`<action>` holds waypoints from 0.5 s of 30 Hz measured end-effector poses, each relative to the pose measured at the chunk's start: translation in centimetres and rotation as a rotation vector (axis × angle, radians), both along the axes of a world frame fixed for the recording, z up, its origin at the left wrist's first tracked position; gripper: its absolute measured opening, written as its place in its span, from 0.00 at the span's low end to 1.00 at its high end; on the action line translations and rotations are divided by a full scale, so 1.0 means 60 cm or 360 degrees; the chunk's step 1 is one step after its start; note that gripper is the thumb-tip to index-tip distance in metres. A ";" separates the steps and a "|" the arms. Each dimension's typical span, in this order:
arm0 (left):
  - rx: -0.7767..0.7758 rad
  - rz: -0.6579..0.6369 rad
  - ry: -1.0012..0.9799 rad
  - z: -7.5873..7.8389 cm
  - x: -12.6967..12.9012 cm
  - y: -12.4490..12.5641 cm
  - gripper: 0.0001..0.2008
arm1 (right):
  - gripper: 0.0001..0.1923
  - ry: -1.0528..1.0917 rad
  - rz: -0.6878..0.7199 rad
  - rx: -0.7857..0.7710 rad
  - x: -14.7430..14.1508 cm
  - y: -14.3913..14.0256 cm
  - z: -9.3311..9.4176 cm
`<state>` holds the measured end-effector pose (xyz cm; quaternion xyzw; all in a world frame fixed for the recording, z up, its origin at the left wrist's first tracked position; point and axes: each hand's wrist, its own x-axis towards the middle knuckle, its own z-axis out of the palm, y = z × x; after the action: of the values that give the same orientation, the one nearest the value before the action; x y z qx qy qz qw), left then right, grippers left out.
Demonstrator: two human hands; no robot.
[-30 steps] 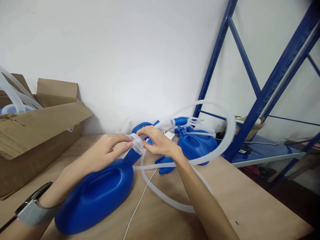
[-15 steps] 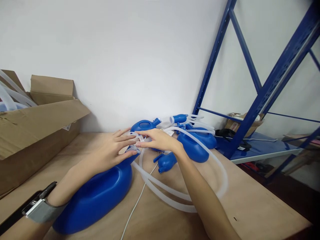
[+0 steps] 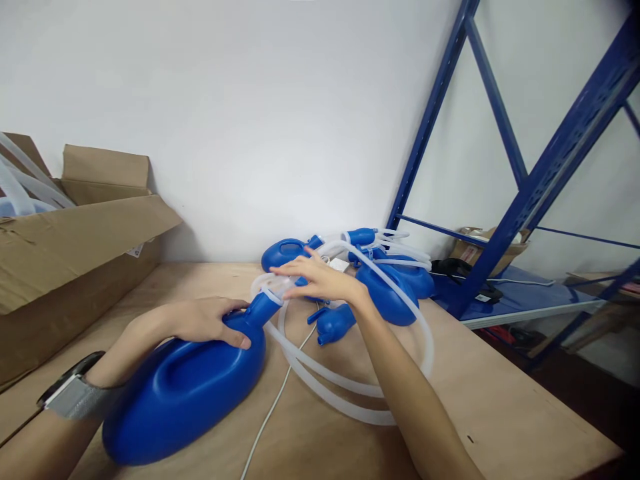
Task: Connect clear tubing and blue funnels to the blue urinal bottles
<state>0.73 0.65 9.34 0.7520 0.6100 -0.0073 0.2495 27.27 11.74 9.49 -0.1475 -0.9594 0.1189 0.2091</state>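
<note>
The left hand [image 3: 210, 321] grips the shoulder of the large blue bottle [image 3: 185, 393], thumb on top near the handle opening, other fingers over the far side and partly hidden. Its forearm comes in low from the left, with a watch [image 3: 75, 390] at the wrist. The bottle lies on its side on the table [image 3: 500, 407], neck pointing up and away to the right. The right hand [image 3: 315, 277] is open and palm-down, fingers spread and reaching left over the clear fitting [image 3: 274, 291] at the bottle's mouth; whether the fingertips touch it, I cannot tell.

The right forearm crosses above the looped tube [image 3: 345, 408] and hides part of it. A small blue part [image 3: 334, 325] lies beneath that hand, near a thin white cable [image 3: 270, 413]. More blue bottles [image 3: 385, 293] stand behind, an open cardboard box [image 3: 90, 240] at the left, and a blue rack [image 3: 433, 113] at the right.
</note>
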 end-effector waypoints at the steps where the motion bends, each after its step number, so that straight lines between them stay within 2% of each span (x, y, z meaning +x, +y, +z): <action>1: 0.0021 0.0030 0.0023 0.000 -0.001 0.001 0.52 | 0.29 -0.0042 0.0069 -0.0011 -0.011 0.001 -0.007; 5: 0.0109 0.0062 0.0019 -0.004 -0.012 0.005 0.47 | 0.32 -0.0069 0.0173 0.0006 -0.045 -0.003 -0.025; 11: 0.0134 0.0044 -0.0021 -0.007 -0.020 0.007 0.43 | 0.32 0.0035 0.0166 -0.0002 -0.056 -0.008 -0.037; 15: 0.0079 0.0155 0.0075 0.000 -0.007 0.003 0.46 | 0.35 0.0166 0.0114 0.0106 -0.076 -0.007 -0.070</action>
<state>0.29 0.81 9.34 0.7270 0.6516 0.0023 0.2164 22.73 11.31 5.29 -0.0997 -0.9553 0.1018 0.2591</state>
